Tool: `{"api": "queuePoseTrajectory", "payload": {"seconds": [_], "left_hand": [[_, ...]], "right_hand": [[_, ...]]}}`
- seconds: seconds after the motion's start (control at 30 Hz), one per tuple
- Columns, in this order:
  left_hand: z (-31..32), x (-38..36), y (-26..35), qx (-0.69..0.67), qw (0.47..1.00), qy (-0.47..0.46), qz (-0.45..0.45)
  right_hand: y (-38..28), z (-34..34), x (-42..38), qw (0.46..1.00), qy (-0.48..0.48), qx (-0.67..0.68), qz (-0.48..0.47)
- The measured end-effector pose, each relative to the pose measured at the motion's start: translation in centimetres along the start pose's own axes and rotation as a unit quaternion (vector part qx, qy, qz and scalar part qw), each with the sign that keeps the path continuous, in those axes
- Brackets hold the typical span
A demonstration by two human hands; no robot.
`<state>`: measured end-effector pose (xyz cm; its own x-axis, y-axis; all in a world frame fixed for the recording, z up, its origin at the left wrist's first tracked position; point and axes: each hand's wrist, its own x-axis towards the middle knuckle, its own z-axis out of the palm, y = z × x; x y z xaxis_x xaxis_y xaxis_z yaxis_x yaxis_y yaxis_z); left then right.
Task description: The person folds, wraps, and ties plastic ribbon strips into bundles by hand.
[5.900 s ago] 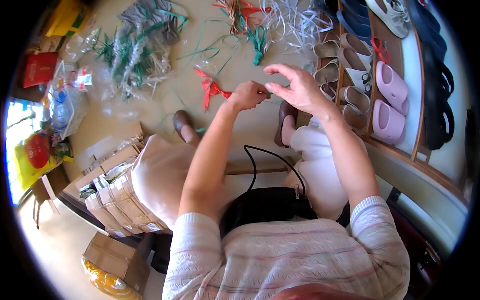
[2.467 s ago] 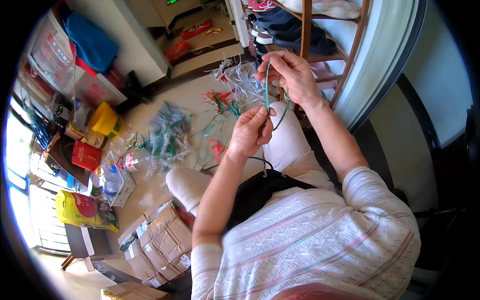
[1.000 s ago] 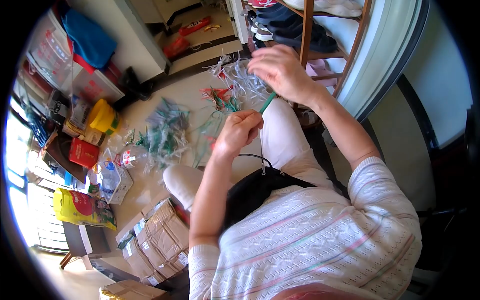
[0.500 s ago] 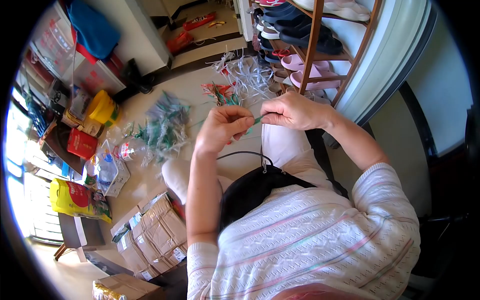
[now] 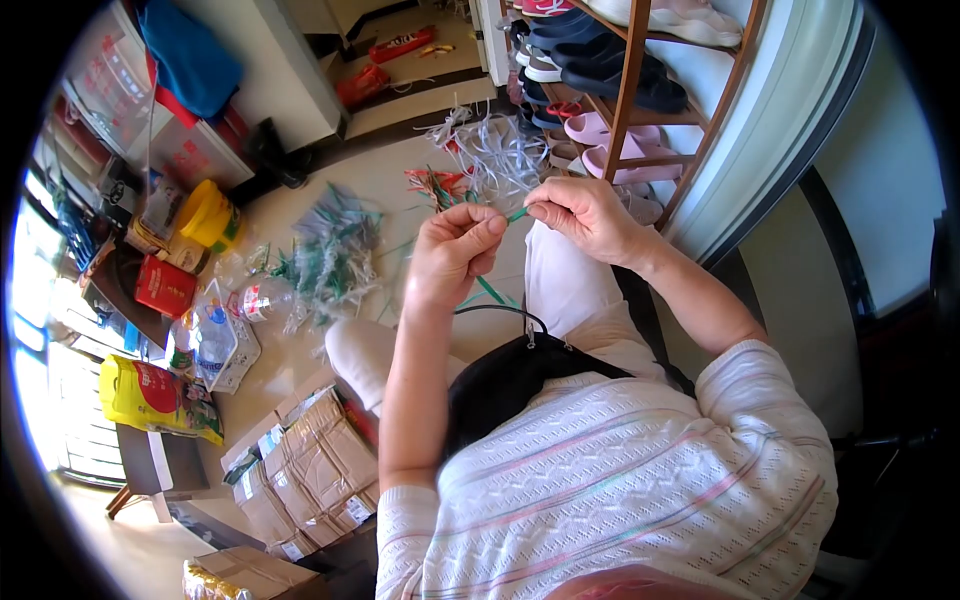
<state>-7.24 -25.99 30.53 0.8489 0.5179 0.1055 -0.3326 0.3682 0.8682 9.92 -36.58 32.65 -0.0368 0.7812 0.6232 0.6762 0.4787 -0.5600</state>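
A short stretch of thin green strip spans the small gap between my two hands. My left hand pinches one side of it between thumb and forefinger, the other fingers curled. On the other side, my right hand grips it with thumb and fingertips. Green strands hang below my left hand toward my lap. Behind the hands, a pile of white strips and a smaller bunch of red and green strips lie on the floor. Another heap of green and whitish strips is to the left.
A wooden shoe rack with several shoes stands at the right. To the left are a yellow bucket, a red tin, a white basket with plastic bottles, a yellow bag and flattened cardboard. A black bag rests on my lap.
My right hand has shifted slightly right and down, its fingers turned, showing more of the green strip between the hands. My left hand has turned a little, and green strands now show below it.
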Motion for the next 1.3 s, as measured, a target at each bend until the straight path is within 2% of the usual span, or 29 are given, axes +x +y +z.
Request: {"api": "queuePoseTrajectory", "payload": {"seconds": [0.13, 0.23, 0.33, 0.37, 0.5, 0.63, 0.73, 0.77, 0.9, 0.97, 1.0, 1.03, 1.07, 1.13, 1.2, 1.3], "left_hand": [[0.1, 0.2, -0.8, -0.077, 0.997, 0.014, 0.008], [1.2, 0.7, -1.6, -0.079, 0.992, 0.072, 0.073], [1.7, 1.1, -2.2, -0.078, 0.981, 0.143, 0.104], [1.9, 1.2, -2.2, -0.102, 0.98, 0.119, 0.122], [1.6, 1.3, -2.3, -0.146, 0.983, 0.057, 0.101], [1.7, 1.4, -2.0, -0.165, 0.977, 0.08, 0.111], [1.0, 2.1, -2.6, -0.175, 0.974, 0.074, 0.121], [0.9, 2.5, -2.9, -0.17, 0.974, 0.08, 0.128], [1.1, 2.8, -3.2, -0.099, 0.979, 0.088, 0.156], [2.2, 2.5, -3.0, -0.041, 0.983, 0.1, 0.151], [2.6, 2.3, -2.9, -0.012, 0.983, 0.106, 0.146], [2.0, 2.3, -3.5, 0.025, 0.992, 0.074, 0.103], [2.1, 2.0, -3.6, 0.062, 0.992, 0.045, 0.099], [2.1, 1.5, -4.0, 0.026, 0.998, -0.049, 0.029], [3.0, 1.2, -3.7, 0.058, 0.997, -0.055, 0.018], [3.0, 1.1, -3.6, 0.109, 0.993, -0.044, -0.002]], "right_hand": [[0.4, 0.9, -0.1, 0.997, 0.062, 0.036, 0.005], [1.0, 2.7, -0.2, 0.979, 0.125, 0.147, 0.072], [1.3, 4.7, 0.3, 0.944, 0.193, 0.252, 0.095], [1.1, 5.0, 0.6, 0.939, 0.196, 0.268, 0.093], [0.5, 6.1, 1.4, 0.912, 0.206, 0.332, 0.122], [0.0, 6.8, 2.0, 0.879, 0.213, 0.399, 0.153], [0.6, 8.4, 2.6, 0.874, 0.269, 0.388, 0.114], [0.6, 8.7, 2.9, 0.896, 0.282, 0.329, 0.095], [0.2, 8.1, 3.3, 0.863, 0.244, 0.416, 0.149], [0.0, 7.5, 3.5, 0.852, 0.248, 0.421, 0.188], [0.4, 7.1, 3.6, 0.855, 0.242, 0.424, 0.174], [0.9, 6.5, 3.8, 0.858, 0.236, 0.428, 0.16], [1.3, 6.1, 4.0, 0.86, 0.231, 0.431, 0.146], [0.4, 4.7, 4.5, 0.822, 0.237, 0.491, 0.168], [0.6, 3.7, 5.1, 0.835, 0.255, 0.464, 0.146], [0.9, 3.5, 5.1, 0.821, 0.263, 0.486, 0.14]]}}
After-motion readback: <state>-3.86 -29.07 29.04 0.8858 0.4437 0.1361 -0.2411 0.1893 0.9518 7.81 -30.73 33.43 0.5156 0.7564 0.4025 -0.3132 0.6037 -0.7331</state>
